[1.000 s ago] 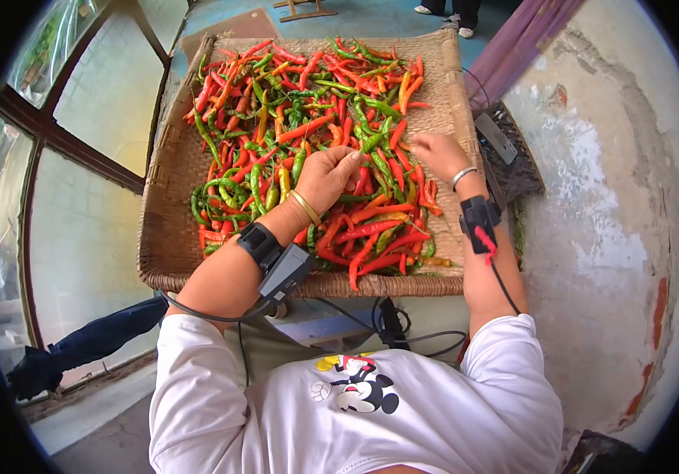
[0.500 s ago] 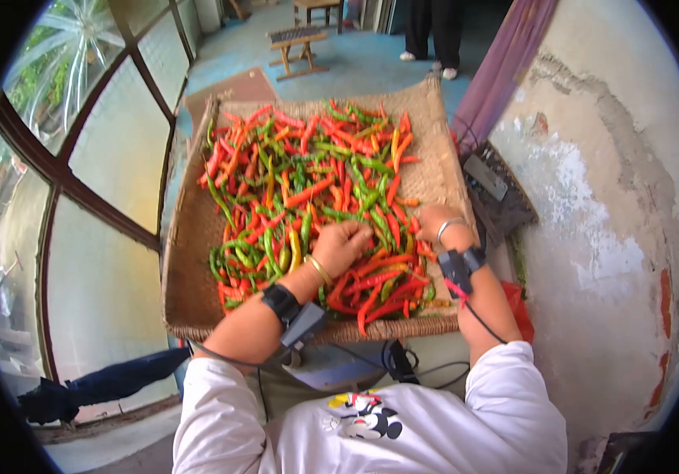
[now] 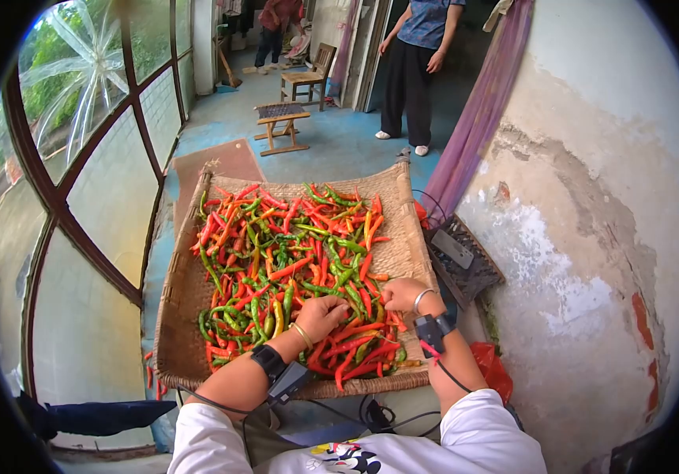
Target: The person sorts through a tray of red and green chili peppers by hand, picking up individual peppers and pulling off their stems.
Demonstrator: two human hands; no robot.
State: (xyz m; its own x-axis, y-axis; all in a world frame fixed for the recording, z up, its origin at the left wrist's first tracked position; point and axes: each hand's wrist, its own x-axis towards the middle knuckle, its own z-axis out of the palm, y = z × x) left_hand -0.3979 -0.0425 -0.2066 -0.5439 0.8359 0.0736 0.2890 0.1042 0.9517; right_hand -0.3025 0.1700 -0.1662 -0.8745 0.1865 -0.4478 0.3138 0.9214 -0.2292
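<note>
The blue floor [image 3: 339, 162] ran far past the back of the big woven basket [image 3: 178, 324]. Tall windows [image 3: 103, 205] stood to the left of the basket, and an old wall [image 3: 560, 197] with peeling paint was to its right. A stool [image 3: 283, 113], a chair [image 3: 305, 78] and a person in a blue top [image 3: 425, 25] were beyond the basket. A red bag [image 3: 493, 371] was just by its right side

The peppers [image 3: 284, 253] lay in a big heap inside the basket. Most of the heap was a jumble of red and green, with a few yellow ones too. Near the front of the basket, one bunch was mostly red, but it had other colours in it. So the colours were not in neat piles, and lots of peppers were there. I could not tell how many the hands had already been through. A few red bits on the floor, just left of the basket, looked like peppers too

Both hands were over the front right part of the basket. The left hand [image 3: 320, 317] was bunched up, thumb and fingers close together. The right hand [image 3: 403, 295] was curled, near some red peppers. I could not tell if either one had a pepper in its fingers
</note>
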